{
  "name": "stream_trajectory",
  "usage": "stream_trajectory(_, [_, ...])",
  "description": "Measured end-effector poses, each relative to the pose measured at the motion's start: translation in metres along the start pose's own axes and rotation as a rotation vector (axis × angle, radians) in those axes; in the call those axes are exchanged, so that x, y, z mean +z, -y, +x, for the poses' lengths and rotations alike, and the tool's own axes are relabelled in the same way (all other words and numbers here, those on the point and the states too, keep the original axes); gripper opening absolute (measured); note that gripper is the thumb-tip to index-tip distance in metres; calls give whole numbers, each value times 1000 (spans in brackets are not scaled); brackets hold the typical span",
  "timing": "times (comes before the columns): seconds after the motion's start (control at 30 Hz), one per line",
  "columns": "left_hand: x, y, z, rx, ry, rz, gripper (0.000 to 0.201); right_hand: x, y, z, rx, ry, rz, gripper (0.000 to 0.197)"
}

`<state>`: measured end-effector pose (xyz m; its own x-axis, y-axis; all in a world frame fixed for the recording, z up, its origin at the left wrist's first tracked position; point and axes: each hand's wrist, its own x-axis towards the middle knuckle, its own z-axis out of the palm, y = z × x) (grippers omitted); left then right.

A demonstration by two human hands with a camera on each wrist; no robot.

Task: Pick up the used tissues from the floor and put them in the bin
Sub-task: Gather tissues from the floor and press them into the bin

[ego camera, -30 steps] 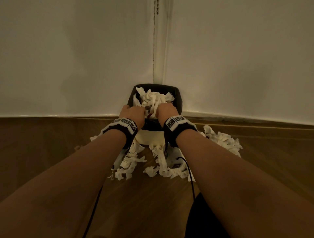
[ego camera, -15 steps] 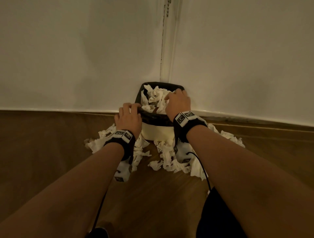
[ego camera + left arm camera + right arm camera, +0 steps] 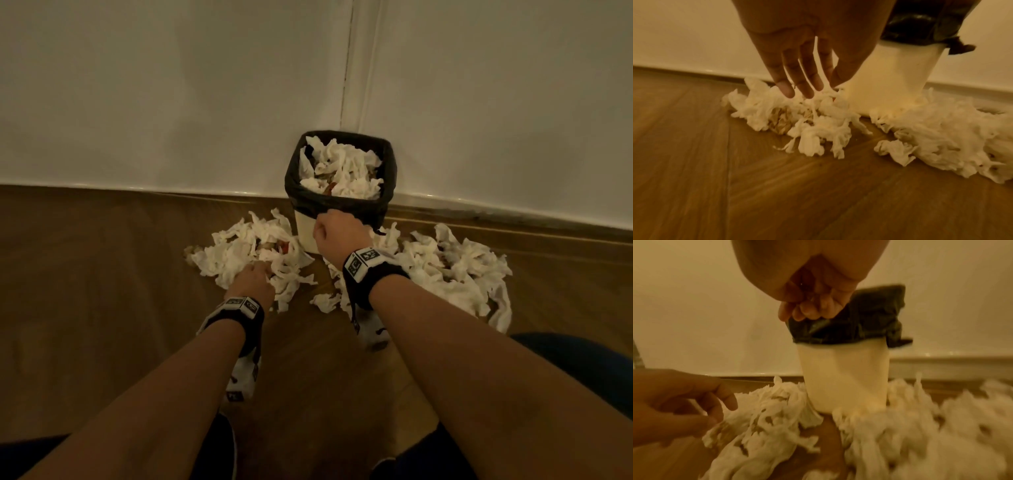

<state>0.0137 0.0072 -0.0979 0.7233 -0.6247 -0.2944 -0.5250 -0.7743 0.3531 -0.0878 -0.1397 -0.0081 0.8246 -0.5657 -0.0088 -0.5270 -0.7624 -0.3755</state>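
Two heaps of crumpled white tissues lie on the wooden floor (image 3: pixel 102 308) around a small bin (image 3: pixel 337 178) that stands in the corner where two pale walls (image 3: pixel 171 85) meet. The bin is cream-coloured, lined with a black bag (image 3: pixel 376 202) folded down over its rim, and it is already filled to the top with tissues in the bin (image 3: pixel 342 168), among which something reddish shows. The left heap (image 3: pixel 253 250) lies just beside the bin on its left and touches its base; some brownish and reddish bits show among the white. The right heap (image 3: pixel 459 270) spreads wider, from the front of the bin out to its right, and a small loose tissue (image 3: pixel 325 301) lies on the floor between the two heaps.

The left hand (image 3: pixel 797 68) reaches down onto the left heap with its fingers (image 3: pixel 786 91) straight and slightly spread, the tips touching the top of the tissues; it has not closed on anything. The right hand (image 3: pixel 337 236) is held in front of the bin, level with the folded bag edge, its fingers curled into a loose fist. In the right wrist view the curled fingertips sit right at the upper edge of the bag, but whether they pinch the plastic or hold nothing I cannot tell.

Both wrists carry black bands (image 3: pixel 373 277) with white marked blocks on them. A dark patch of clothing (image 3: pixel 582 363) shows at the lower right.
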Motion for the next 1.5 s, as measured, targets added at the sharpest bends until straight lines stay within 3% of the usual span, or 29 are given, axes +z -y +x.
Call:
stream_trajectory(0.2, [36, 16, -3, -256, 93, -70, 72, 62, -25, -13, 254, 216, 173, 25])
stream_trajectory(0.3, [55, 21, -5, -282, 61, -63, 80, 84, -34, -15, 294, 360, 127, 27])
stream_trajectory(0.47, [73, 20, -2, -286, 43, -26, 68, 116, -42, -18, 366, 466, 25, 44])
stream_trajectory(0.63, [75, 15, 2, -267, 67, -56, 57, 143, -45, -25, 366, 440, -109, 48])
stream_trajectory(0.8, [74, 13, 3, -223, 106, -87, 47, 156, -44, -30, 393, 461, -94, 34])
stream_trajectory(1.0, [72, 16, 13, -151, 174, -81, 34, 158, -43, -26, 297, 533, -108, 30])
stream_trajectory(1.17, [75, 17, 10, -190, 130, -183, 30, 149, -41, -23, 379, 596, 131, 32])
stream_trajectory(1.37, [72, 18, 6, -216, 74, -472, 42, 146, -46, -25, 599, 432, 569, 26])
stream_trajectory(1.5, [61, 15, 9, -229, 117, -360, 39, 135, -44, -27, 712, 400, 847, 29])
